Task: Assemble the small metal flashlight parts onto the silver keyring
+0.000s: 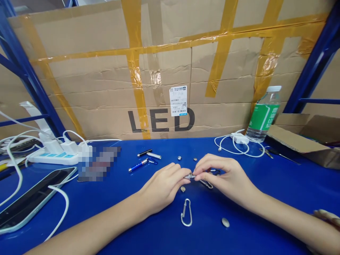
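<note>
Above the middle of the blue table, my left hand [166, 184] and my right hand [225, 173] meet at a small silvery metal piece [189, 176]. The left thumb and fingers pinch it from one side, and the right fingertips pinch its other end. Its exact kind is mostly hidden by the fingers. Partly under my right hand lies a carabiner [206, 184]. Closer to me rests a silver carabiner [187, 213]. Small round metal pieces lie around the hands: one [183, 189] just below the left fingertips, another [225, 222] at the near right.
Behind the left hand lie a blue penlight [138, 165], a black tube [145, 153] and a silver tube [154, 156]. At left are a phone [34, 198] and a power strip [55, 156]. A water bottle [264, 117], white cable [240, 139] and open carton [297, 138] stand at right.
</note>
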Demonstrator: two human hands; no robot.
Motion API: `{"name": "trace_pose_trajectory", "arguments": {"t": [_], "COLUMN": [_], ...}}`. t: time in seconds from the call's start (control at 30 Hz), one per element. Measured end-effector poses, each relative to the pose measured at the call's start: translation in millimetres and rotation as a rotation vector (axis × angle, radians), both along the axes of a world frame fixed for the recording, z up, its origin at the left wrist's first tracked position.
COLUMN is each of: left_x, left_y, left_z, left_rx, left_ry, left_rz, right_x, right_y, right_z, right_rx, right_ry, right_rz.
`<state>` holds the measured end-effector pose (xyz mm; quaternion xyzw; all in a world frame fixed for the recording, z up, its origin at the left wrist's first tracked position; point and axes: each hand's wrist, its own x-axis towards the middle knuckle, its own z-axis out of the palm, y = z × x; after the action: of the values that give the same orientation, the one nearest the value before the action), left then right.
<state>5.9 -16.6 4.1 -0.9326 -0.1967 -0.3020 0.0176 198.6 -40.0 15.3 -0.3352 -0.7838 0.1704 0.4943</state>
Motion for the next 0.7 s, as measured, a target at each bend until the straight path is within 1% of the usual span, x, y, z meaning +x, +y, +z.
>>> {"name": "trace_pose_trajectory", "arguments": {"t": [0.07, 0.2, 0.27, 0.33, 0.43, 0.47, 0.53, 0.6, 0.7], "left_x": [-1, -3, -4, -4, -4, -4, -5, -5, -6], "left_y": [0, 1, 2, 2, 3, 3, 4, 4, 3], "left_z": [-0.8, -3.2, -4.0, -4.5, -5.2, -5.3, -5.5, -5.7, -5.7], "left_rx": [0.023, 0.094, 0.135, 0.170, 0.187, 0.174, 0.139, 0.120, 0.096], "left_ry": [0.011, 0.055, 0.109, 0.185, 0.254, 0.249, 0.214, 0.174, 0.112], "left_rz": [-0.024, -0.067, -0.068, -0.070, -0.085, -0.084, -0.075, -0.078, -0.102], "right_x": [1, 3, 4, 5, 8, 9, 10, 10, 9], "right_y": [1, 4, 6, 8, 7, 6, 4, 1, -1], "right_z": [0.1, -2.9, -6.3, -10.1, -13.6, -13.8, -12.6, -10.6, -8.7], "right_rx": [-0.101, -0.371, -0.421, -0.368, -0.211, -0.154, -0.030, 0.095, 0.198], "right_ry": [-0.006, -0.065, -0.130, -0.210, -0.325, -0.362, -0.448, -0.531, -0.593], "right_rz": [-0.021, -0.057, -0.033, 0.046, 0.206, 0.233, 0.223, 0.172, 0.100]}}
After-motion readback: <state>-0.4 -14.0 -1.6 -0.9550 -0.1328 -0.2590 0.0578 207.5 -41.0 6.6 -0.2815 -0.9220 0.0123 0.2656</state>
